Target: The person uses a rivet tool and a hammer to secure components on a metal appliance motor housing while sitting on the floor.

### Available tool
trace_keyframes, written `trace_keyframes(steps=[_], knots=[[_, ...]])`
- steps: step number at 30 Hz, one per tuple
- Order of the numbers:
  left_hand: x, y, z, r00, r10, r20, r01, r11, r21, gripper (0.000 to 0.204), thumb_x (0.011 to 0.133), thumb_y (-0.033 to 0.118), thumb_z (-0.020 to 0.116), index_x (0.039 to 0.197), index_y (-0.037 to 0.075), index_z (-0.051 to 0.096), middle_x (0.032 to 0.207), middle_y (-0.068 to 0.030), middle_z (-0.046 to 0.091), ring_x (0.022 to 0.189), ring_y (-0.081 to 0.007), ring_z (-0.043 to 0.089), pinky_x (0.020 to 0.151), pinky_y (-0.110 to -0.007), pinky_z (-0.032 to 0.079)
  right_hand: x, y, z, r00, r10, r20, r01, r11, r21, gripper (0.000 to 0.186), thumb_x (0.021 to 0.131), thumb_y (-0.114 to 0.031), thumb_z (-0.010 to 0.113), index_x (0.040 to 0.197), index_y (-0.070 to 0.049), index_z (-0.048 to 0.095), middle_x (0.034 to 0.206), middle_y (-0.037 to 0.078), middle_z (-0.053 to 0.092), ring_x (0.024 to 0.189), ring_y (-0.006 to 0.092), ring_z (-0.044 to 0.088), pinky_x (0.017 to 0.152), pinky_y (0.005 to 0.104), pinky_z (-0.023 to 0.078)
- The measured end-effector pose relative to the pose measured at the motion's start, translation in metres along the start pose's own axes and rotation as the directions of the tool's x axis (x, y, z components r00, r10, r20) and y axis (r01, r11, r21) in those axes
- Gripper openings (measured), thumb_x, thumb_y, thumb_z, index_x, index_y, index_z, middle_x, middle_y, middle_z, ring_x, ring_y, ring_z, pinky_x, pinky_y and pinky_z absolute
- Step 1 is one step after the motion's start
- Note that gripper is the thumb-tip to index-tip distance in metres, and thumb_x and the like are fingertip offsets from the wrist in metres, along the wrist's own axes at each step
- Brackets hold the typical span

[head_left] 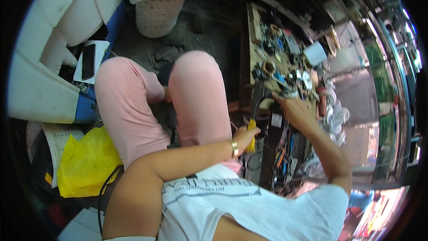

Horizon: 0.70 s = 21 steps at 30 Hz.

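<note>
Left hand (244, 136) is closed around a yellow tool (252, 135), whose long axis stands roughly upright in the view, just beside the knee. Right hand (292, 108) lies farther out, fingers loosely bent and resting on a dark device (272, 118) at the near edge of the bench (255, 31). That device sits up and to the right of the tool, close by, so the right hand is already on it and the left just short. A black cable (260, 104) loops between them.
</note>
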State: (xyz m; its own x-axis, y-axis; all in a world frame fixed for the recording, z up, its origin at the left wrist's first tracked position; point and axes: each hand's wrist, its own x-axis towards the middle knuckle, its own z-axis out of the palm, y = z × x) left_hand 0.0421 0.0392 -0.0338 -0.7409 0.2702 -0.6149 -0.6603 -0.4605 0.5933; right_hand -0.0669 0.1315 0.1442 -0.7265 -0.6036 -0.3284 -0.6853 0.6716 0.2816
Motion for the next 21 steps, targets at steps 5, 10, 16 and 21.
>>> trace_keyframes(steps=[5,10,16,21], knots=[[-0.025,0.028,-0.003,0.868,0.495,-0.045,-0.496,0.858,-0.134,0.020,0.084,0.023,0.068,0.082,0.005,0.062,0.076,-0.0030,0.060,0.065,-0.0098,0.054,0.060,-0.028,0.044,-0.028,-0.002,-0.020,0.964,0.166,-0.206,-0.018,0.817,0.576,0.052,0.077,-0.003,0.065,0.128,-0.007,0.055,0.093,0.021,0.066,0.077,0.0278,0.064,0.072,0.0343,0.048],[-0.057,0.067,0.007,0.542,0.840,0.029,-0.813,0.515,0.271,0.022,0.081,0.019,0.067,0.085,-0.002,0.060,0.075,-0.0177,0.058,0.068,-0.0311,0.056,0.064,-0.037,0.044,-0.070,0.014,0.018,0.883,0.410,-0.228,0.084,0.340,0.937,0.045,0.080,-0.005,0.066,0.122,0.004,0.057,0.092,0.006,0.065,0.075,0.0093,0.057,0.068,0.0240,0.047],[-0.083,0.074,0.018,0.285,0.940,0.188,-0.925,0.218,0.312,0.021,0.080,0.016,0.068,0.085,-0.001,0.057,0.075,-0.0136,0.045,0.065,-0.0316,0.048,0.061,-0.040,0.039,-0.089,0.035,0.030,0.892,0.364,-0.268,0.257,0.078,0.963,0.045,0.076,-0.024,0.076,0.109,0.005,0.063,0.074,0.005,0.061,0.055,0.0106,0.052,0.049,0.0258,0.043],[-0.093,0.083,0.029,0.180,0.950,0.256,-0.921,0.072,0.382,0.027,0.082,0.023,0.069,0.090,0.001,0.054,0.079,-0.0121,0.041,0.063,-0.0291,0.047,0.053,-0.037,0.039,-0.095,0.042,0.021,0.885,0.330,-0.329,0.359,-0.035,0.933,0.054,0.067,-0.043,0.081,0.088,0.004,0.066,0.064,0.005,0.058,0.053,0.0124,0.053,0.049,0.0261,0.043]])
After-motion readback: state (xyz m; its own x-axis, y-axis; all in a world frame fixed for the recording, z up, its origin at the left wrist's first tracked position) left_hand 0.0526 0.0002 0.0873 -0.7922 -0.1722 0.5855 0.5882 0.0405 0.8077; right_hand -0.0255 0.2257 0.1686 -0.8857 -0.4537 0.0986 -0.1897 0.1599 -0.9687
